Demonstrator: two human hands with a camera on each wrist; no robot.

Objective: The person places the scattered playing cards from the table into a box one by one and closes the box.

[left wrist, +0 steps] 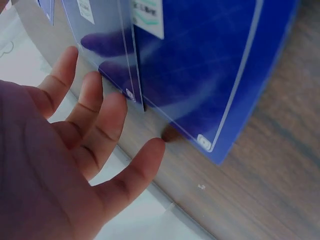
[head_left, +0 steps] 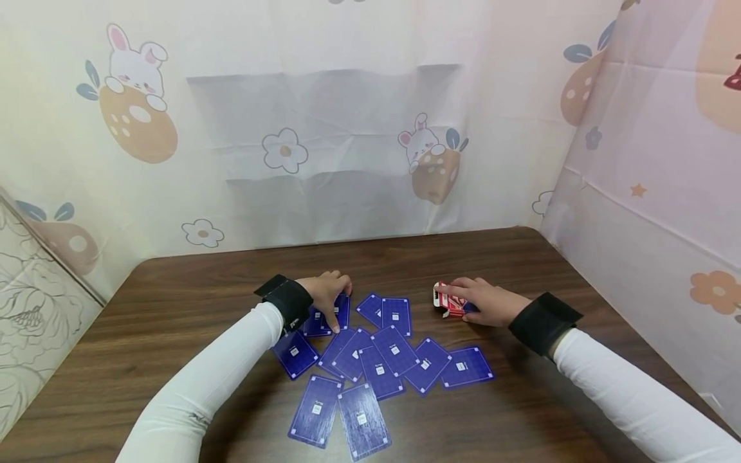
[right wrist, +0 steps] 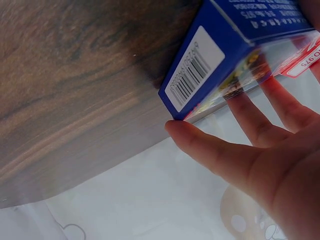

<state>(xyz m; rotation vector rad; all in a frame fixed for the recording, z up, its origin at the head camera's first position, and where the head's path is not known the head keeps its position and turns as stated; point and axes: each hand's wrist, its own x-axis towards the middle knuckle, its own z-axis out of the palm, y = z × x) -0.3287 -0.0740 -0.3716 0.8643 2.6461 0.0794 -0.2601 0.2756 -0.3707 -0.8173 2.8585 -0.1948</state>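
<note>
In the head view my left hand [head_left: 327,290] is over blue-backed playing cards [head_left: 343,315] at the left of the spread, thumb extended across them. The left wrist view shows its spread, slightly bent fingers [left wrist: 111,117] right at the edges of two large cards [left wrist: 200,75]. My right hand [head_left: 491,302] holds a red and blue card box [head_left: 453,300] that lies on its side, its end flaps open. In the right wrist view one fingertip meets a corner of the box [right wrist: 192,70] beside its barcode, and other fingers lie along its picture face.
More blue cards [head_left: 379,370] lie face down between the hands and toward the front, several overlapping. They lie on a dark wooden table [head_left: 231,270]. Behind it and to the right hang pale cloths with rabbit and flower prints [head_left: 359,154].
</note>
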